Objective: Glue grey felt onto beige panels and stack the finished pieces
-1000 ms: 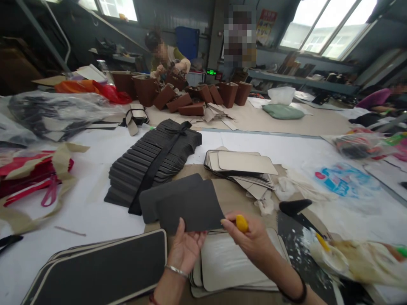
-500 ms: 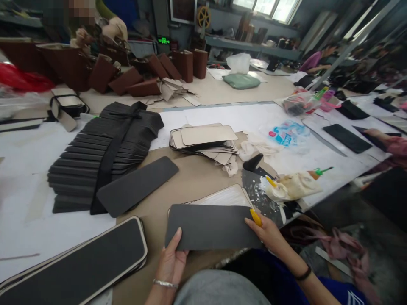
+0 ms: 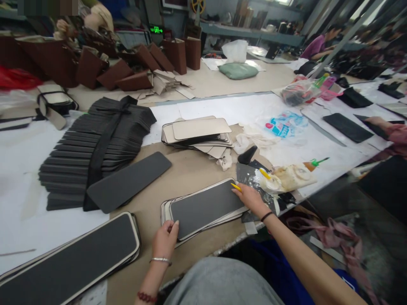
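A dark grey panel with rounded corners [image 3: 206, 207] lies slanted on a stack of cream boards [image 3: 165, 207], whose edges show at its left and front. The fingers of my left hand [image 3: 165, 239] are closed on its near left corner. At its far right corner is my right hand [image 3: 251, 199], gripping a slim yellow pointed tool [image 3: 235, 187] and touching the panel's edge. Another dark grey panel [image 3: 130, 182] rests further left, against a tied bundle of dark strips [image 3: 95, 148]. At the front left lies a pile of cream boards topped with a dark panel [image 3: 73, 258].
More cream boards [image 3: 202, 128] are piled behind the panel. To the right are a glue-spattered dark sheet [image 3: 251, 173], a whitish glue bag [image 3: 289, 178] and a black tool [image 3: 247, 155]. Brown bags [image 3: 174, 55] stand at the back. A co-worker's hand [image 3: 378, 123] shows far right.
The grey panel has gone from being held tilted in front of the stack to lying on it, covering the white glued surface. My right hand has moved away from me to the far corner.
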Demonstrator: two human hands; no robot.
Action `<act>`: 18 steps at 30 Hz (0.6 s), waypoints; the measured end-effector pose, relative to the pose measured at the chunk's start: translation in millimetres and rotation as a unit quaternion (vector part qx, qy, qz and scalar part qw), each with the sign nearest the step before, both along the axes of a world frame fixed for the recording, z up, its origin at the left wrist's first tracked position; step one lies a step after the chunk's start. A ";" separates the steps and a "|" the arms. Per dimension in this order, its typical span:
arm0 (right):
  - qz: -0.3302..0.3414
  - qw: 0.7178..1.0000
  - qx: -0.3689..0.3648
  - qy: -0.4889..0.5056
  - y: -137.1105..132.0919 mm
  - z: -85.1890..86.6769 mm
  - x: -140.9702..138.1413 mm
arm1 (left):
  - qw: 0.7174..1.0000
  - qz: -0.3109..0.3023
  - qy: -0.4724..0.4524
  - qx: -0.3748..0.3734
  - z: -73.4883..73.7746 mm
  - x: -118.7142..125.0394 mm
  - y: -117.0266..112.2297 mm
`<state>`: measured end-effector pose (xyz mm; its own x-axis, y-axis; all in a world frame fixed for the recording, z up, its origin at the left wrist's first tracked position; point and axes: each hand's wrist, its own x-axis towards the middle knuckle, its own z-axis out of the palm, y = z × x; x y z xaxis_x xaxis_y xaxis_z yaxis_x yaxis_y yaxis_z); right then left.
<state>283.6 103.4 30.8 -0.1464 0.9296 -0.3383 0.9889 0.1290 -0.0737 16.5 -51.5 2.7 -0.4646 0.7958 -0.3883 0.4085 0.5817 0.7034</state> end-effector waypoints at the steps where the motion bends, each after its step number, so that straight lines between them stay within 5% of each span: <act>1: 0.002 1.000 0.000 -0.008 0.9 -1.7 -0.1 | 1.000 -0.004 0.017 0.000 -1.5 0.4 0.9; 18: 0.015 0.999 -0.033 0.020 16.6 -29.2 15.7 | 0.998 0.025 0.011 -0.059 -10.8 2.1 4.7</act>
<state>299.3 120.0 1.6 -0.1876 0.9009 -0.3914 0.9809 0.1513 -0.1220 18.7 -46.8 -8.2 -0.5124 0.7204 -0.4675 0.3917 0.6805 0.6193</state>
